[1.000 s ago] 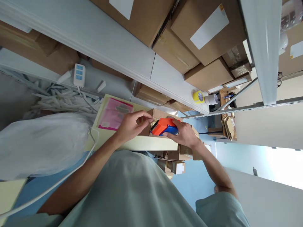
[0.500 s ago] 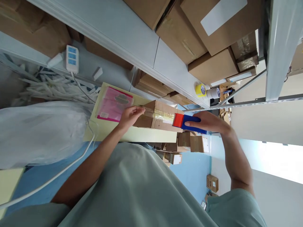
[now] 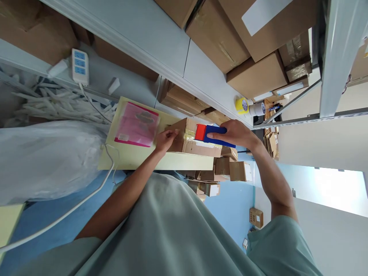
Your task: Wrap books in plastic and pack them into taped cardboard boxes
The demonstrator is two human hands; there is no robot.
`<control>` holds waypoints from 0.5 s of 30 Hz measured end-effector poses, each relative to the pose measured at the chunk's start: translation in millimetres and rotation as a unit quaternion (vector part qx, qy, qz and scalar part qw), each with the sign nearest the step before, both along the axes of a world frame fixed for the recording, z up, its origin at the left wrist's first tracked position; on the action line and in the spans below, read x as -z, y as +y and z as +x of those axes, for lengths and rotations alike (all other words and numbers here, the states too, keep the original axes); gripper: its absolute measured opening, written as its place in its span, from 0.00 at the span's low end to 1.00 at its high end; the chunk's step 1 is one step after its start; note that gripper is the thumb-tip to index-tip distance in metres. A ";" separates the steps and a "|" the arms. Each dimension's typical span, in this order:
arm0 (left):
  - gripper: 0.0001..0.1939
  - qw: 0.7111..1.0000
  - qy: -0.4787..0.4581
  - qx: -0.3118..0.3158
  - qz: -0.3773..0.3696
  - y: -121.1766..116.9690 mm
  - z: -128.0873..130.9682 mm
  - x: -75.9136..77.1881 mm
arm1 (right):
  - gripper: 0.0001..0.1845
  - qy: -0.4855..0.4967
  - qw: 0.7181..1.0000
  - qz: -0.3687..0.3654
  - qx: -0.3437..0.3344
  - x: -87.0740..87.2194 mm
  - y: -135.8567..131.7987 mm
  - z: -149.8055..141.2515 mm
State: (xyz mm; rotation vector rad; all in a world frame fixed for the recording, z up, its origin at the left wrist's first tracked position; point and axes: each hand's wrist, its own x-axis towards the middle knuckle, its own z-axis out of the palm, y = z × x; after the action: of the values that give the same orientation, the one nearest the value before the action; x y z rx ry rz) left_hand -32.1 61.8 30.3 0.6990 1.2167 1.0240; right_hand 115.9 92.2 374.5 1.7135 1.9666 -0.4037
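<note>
A brown cardboard box [image 3: 202, 147], with shiny clear tape along its top, lies on a pale yellow table [image 3: 126, 159]. My right hand [image 3: 234, 134] grips a blue tape dispenser [image 3: 220, 135] with a red front part, which is over the box's taped face. At the box's left end is my left hand [image 3: 166, 140], its fingers pinched together at a strip of clear packing tape that is hard to make out. Just left of that hand lies a pink plastic packet [image 3: 136, 124], flat on the table.
Shelving [image 3: 161, 57] with cardboard boxes [image 3: 255, 80] runs along the far side. Yellow tape rolls [image 3: 241, 105] stand at a shelf edge. A white power strip [image 3: 80, 67], its cable and a large translucent bag [image 3: 48, 163] are at left. More boxes [image 3: 222, 166] sit beyond the table.
My right hand has moved left with the tape dispenser, bringing it nearer my left hand and shortening the tape span. My left hand stays pinched at the box's left end.
</note>
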 end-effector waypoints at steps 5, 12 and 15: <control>0.16 0.997 0.061 -0.020 0.033 -3.6 10.8 2.8 | 0.36 -0.005 1.000 0.005 -0.015 5.9 -1.0 -2.2; 0.23 0.979 0.173 -0.022 0.104 -17.0 7.5 17.9 | 0.38 -0.011 1.000 0.012 -0.013 7.6 -4.2 -1.5; 0.27 0.978 0.189 -0.003 0.083 -19.5 1.6 20.7 | 0.39 -0.017 1.000 0.009 -0.009 4.2 -6.4 -1.1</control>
State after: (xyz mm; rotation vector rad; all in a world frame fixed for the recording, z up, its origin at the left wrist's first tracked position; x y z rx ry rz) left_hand -30.5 42.3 9.6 1.0569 1.4692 1.0345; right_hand 114.8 85.7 370.2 1.7014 1.9646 -0.3499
